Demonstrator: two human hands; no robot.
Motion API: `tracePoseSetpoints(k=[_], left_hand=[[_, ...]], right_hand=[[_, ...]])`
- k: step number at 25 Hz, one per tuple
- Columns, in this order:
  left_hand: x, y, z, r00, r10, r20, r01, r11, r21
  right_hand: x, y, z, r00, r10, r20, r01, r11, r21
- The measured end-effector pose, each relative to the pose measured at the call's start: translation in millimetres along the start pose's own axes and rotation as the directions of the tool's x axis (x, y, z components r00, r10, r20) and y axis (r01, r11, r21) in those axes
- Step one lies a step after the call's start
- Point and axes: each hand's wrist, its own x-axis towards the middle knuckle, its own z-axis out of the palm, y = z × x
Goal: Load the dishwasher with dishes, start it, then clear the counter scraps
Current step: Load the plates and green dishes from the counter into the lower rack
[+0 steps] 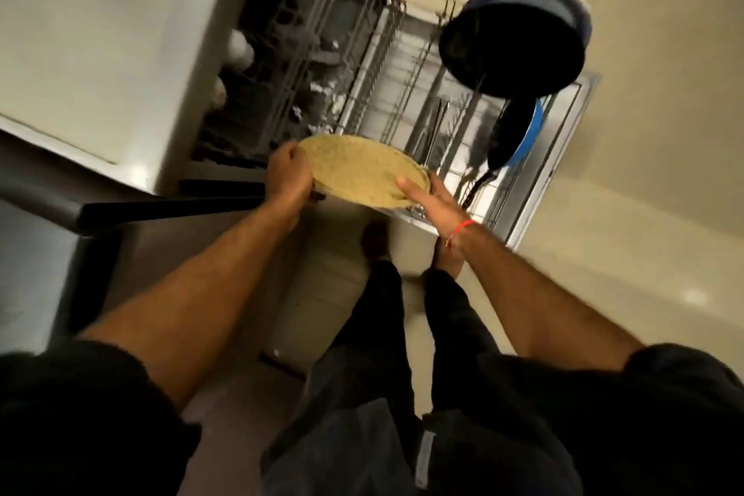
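Note:
A round yellowish speckled plate [358, 169] is held level over the near edge of the pulled-out lower dishwasher rack [406, 93]. My left hand [288, 177] grips its left rim. My right hand [428, 199], with a red thread on the wrist, holds its right rim with fingers laid across the top. In the rack stand a large black pot with a blue outside [519, 40] and a black-and-blue frying pan [517, 129] on edge. The upper rack [306, 32] inside the dishwasher holds pale cups and bowls, blurred.
A white cabinet front [104, 32] rises at the left. A dark oven handle [169, 207] juts out beside my left wrist. The open dishwasher door [563, 157] lies flat over the beige floor [644, 213]. My legs in black trousers stand just before the door.

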Motion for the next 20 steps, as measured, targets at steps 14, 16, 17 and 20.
tracePoseSetpoints(k=[14, 16, 17, 20], left_hand=[[217, -55, 113, 0.972, -0.233, -0.015, 0.233, 0.972, 0.022], [228, -56, 116, 0.969, -0.248, 0.016, 0.247, 0.967, 0.061], [230, -54, 118, 0.966, -0.259, 0.026, 0.256, 0.963, 0.079], [225, -48, 122, 0.967, -0.253, 0.031, 0.249, 0.962, 0.108]], right_hand=[[200, 67, 3, 0.999, 0.038, 0.011, -0.036, 0.986, -0.163], [214, 70, 10, 0.999, 0.028, -0.037, -0.034, 0.988, -0.153], [219, 71, 12, 0.998, 0.017, -0.060, -0.026, 0.989, -0.148], [223, 70, 16, 0.992, 0.007, -0.123, -0.020, 0.994, -0.109]])
